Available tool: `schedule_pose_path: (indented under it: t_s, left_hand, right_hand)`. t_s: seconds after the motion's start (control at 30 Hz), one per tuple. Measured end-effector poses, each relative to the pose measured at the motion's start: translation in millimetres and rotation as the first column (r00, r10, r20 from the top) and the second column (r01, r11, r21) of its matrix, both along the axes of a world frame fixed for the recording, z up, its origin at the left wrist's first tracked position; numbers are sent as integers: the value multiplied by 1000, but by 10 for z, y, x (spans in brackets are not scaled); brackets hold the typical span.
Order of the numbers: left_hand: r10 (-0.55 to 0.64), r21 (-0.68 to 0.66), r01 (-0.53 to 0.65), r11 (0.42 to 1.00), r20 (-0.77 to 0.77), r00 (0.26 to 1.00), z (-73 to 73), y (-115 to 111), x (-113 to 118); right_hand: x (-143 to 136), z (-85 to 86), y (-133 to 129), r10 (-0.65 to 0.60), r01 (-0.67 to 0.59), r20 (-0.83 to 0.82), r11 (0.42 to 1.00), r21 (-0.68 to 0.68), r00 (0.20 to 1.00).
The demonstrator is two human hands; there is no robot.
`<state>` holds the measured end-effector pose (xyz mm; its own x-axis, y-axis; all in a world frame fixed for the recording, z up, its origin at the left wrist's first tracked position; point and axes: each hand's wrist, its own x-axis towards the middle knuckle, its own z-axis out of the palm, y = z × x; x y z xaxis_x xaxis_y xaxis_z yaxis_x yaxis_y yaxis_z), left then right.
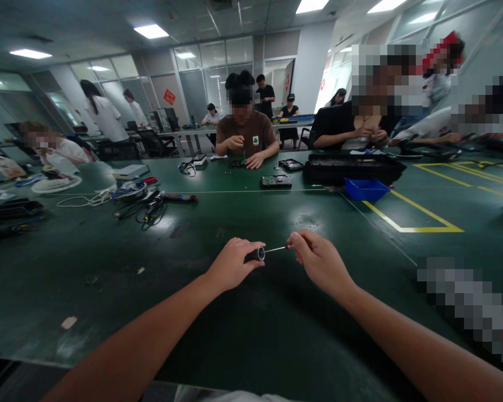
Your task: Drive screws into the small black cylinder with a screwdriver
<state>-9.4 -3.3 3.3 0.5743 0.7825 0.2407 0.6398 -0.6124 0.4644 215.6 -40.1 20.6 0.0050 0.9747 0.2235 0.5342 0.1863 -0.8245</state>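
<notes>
In the head view my left hand [235, 262] is closed round a small black cylinder [257, 254] with a pale ring at its open end, which faces right. My right hand [316, 257] grips a screwdriver [276, 249] by its red handle, mostly hidden by the fingers. Its thin metal shaft points left, and the tip is at the cylinder's open end. Whether the tip touches anything inside, I cannot tell. Both hands are held just above the green table [251, 335].
Cables [148, 206] and a dark pen-like tool [180, 197] lie at the left. Beyond are an opened hard drive [276, 181], a blue bin [365, 190] and a long black tray [352, 167]. Across the table a person in brown [245, 134] works; others sit nearby.
</notes>
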Motion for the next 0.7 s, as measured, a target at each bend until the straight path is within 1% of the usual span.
schedule_pose_path:
  t_s: [0.07,0.23,0.4,0.5,0.6,0.7]
  left_hand:
    - [-2,2,2,1000,3,1000,-1,-4,3]
    - [-2,4,2,1000,11,1000,-23,2,3]
    - [-13,7,13,1000,11,1000,-28,0,15]
    - [-13,6,13,1000,6,1000,-40,6,12]
    - [12,3,-13,1000,18,1000,-48,13,-2]
    - [19,-1,-19,1000,33,999,-40,8,-6]
  right_hand:
    - [-3,-4,2,0,0,6,1000,10,1000]
    - [5,-26,5,42,-40,-43,998,57,998]
    - [17,-16,13,-3,2,59,1000,27,998]
    - [23,-30,6,35,-35,20,999,33,999]
    - [27,-36,-3,77,-76,-34,996,40,996]
    - [25,-21,-8,62,-62,-80,998,4,995]
